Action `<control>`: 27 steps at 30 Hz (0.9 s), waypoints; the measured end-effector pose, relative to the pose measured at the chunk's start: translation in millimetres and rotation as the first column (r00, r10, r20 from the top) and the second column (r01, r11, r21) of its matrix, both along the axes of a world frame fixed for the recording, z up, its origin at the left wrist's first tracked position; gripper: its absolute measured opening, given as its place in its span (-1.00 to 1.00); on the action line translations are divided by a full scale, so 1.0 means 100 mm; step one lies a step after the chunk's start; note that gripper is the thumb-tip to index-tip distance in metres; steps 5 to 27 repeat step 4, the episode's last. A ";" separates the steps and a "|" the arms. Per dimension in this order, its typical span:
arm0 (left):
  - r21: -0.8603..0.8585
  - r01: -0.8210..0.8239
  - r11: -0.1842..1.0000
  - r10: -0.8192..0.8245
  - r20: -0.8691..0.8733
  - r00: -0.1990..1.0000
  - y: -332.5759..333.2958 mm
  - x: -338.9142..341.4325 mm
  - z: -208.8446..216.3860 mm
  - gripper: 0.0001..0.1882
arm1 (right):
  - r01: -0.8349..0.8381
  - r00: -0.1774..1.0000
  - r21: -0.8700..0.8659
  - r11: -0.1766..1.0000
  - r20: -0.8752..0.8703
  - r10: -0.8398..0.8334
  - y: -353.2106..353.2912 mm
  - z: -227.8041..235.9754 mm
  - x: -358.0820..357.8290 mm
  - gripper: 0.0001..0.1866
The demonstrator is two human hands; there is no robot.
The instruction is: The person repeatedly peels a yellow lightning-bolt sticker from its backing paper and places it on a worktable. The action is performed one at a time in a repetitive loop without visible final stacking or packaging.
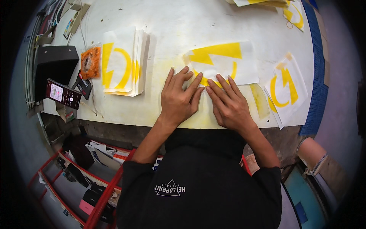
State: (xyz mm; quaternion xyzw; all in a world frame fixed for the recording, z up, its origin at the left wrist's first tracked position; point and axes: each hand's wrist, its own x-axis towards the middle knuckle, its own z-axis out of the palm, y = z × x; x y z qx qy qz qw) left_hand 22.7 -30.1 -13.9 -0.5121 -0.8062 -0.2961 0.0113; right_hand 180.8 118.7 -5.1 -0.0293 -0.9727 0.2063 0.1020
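Note:
A white paper piece (247, 63) printed with a yellow lightning bolt and arc lies flat in the middle of the table. At its near edge my left hand (178, 95) rests with fingers spread, index fingertip and thumb by the paper's lower left part. My right hand (230, 105) lies beside it, its outstretched fingertips pressing on the same edge over the yellow arc. The two hands almost meet at the thumb and fingertips. Whether the edge is folded under the fingers is hidden.
Left stands a stack of similar printed papers (118, 65), beside an orange packet (90, 63), a phone (63, 94) and a black box (55, 63). More printed papers (286, 91) lie right, near a yellow strip (260, 101) and a blue mat (315, 91). Another pile (263, 3) sits far off.

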 end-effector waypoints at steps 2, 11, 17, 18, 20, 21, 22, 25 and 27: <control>-0.004 0.005 1.000 -0.005 0.002 1.000 0.00 0.00 0.01 -0.55 | 0.006 1.000 -0.015 1.000 0.009 -0.006 0.00 -0.02 0.02 -0.45; -0.009 0.002 1.000 -0.002 -0.009 1.000 0.00 0.01 0.00 -0.53 | -0.027 0.999 -0.095 0.995 0.035 0.030 0.08 0.07 -0.01 -0.38; -0.009 0.002 1.000 -0.002 -0.009 1.000 0.00 0.01 0.00 -0.53 | -0.027 0.999 -0.095 0.995 0.035 0.030 0.08 0.07 -0.01 -0.38; -0.009 0.002 1.000 -0.002 -0.009 1.000 0.00 0.01 0.00 -0.53 | -0.027 0.999 -0.095 0.995 0.035 0.030 0.08 0.07 -0.01 -0.38; -0.009 0.002 1.000 -0.002 -0.009 1.000 0.00 0.01 0.00 -0.53 | -0.027 0.999 -0.095 0.995 0.035 0.030 0.08 0.07 -0.01 -0.38; -0.009 0.002 1.000 -0.002 -0.009 1.000 0.00 0.01 0.00 -0.53 | -0.027 0.999 -0.095 0.995 0.035 0.030 0.08 0.07 -0.01 -0.38; -0.009 0.002 1.000 -0.002 -0.009 1.000 0.00 0.01 0.00 -0.53 | -0.027 0.999 -0.095 0.995 0.035 0.030 0.08 0.07 -0.01 -0.38; -0.009 0.002 1.000 -0.002 -0.009 1.000 0.00 0.01 0.00 -0.53 | -0.027 0.999 -0.095 0.995 0.035 0.030 0.08 0.07 -0.01 -0.38; -0.009 0.002 1.000 -0.002 -0.009 1.000 0.00 0.01 0.00 -0.53 | -0.027 0.999 -0.095 0.995 0.035 0.030 0.08 0.07 -0.01 -0.38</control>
